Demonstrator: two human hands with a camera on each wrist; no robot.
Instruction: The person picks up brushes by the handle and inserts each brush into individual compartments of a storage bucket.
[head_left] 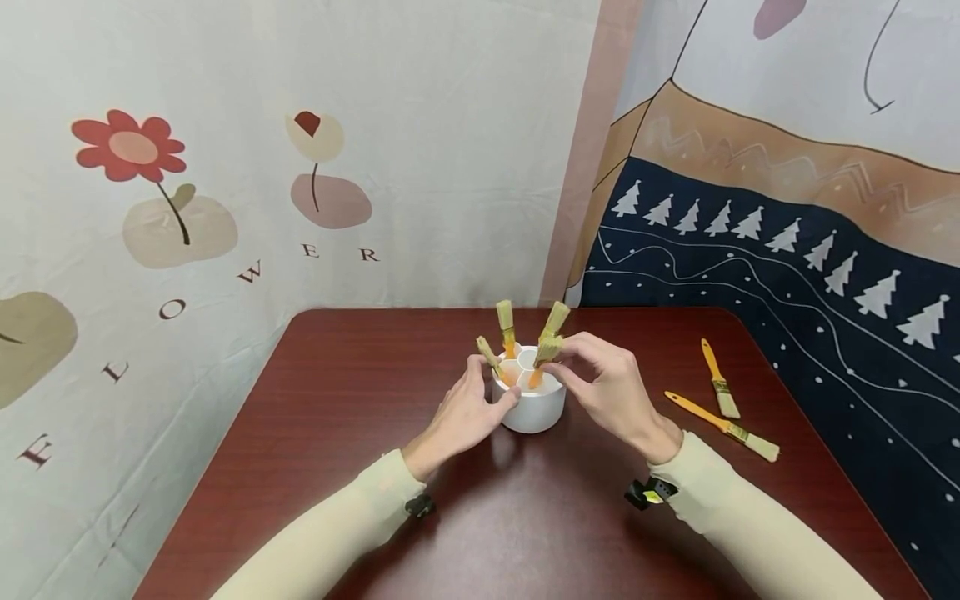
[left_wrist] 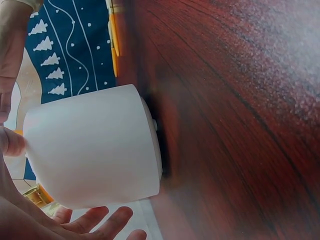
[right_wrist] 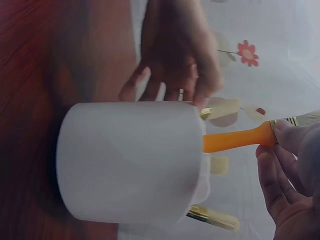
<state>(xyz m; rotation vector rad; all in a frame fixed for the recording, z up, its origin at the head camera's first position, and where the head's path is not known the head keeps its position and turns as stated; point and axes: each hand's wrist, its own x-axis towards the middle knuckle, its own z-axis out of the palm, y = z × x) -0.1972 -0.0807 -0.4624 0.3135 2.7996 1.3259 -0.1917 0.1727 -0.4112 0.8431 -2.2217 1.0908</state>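
White cup (head_left: 532, 408) sits mid-tabletop (head_left: 315, 417), upright, divided into compartments inside. Four brushes stand in it, handles down, bristles up.

Left hand (head_left: 463, 414) is against the cup's left side — fingers curled at the rim, thumb tip near the front wall. It looks like it pinches the leftmost brush (head_left: 490, 357) at the rim, but the head view doesn't settle whether the fingers hold the brush or only the cup edge. Left wrist view shows the cup (left_wrist: 95, 147) side-on with fingertips (left_wrist: 107, 220) loosely spread just beside its rim; no clear grasp there.

Right hand (head_left: 609, 390) is at the cup's right side, just above the rim. Thumb and forefinger pinch a brush (head_left: 546, 352) at the metal ferrule, just below the bristles. Right wrist view confirms it — the fingers (right_wrist: 292, 137) clamp the ferrule, and the orange handle (right_wrist: 239, 138) runs from them down into the cup (right_wrist: 131, 161). Handle end is inside the cup, brush tilted slightly toward the right hand.

A back brush (head_left: 506, 327) stands upright at the cup's far side, another (head_left: 557, 317) leans right just behind the held one.

Two more brushes lie flat on the tabletop, well right of the right hand — one (head_left: 718, 379) farther back, one (head_left: 723, 427) nearer, bristles toward the right edge. The two are close, not touching.
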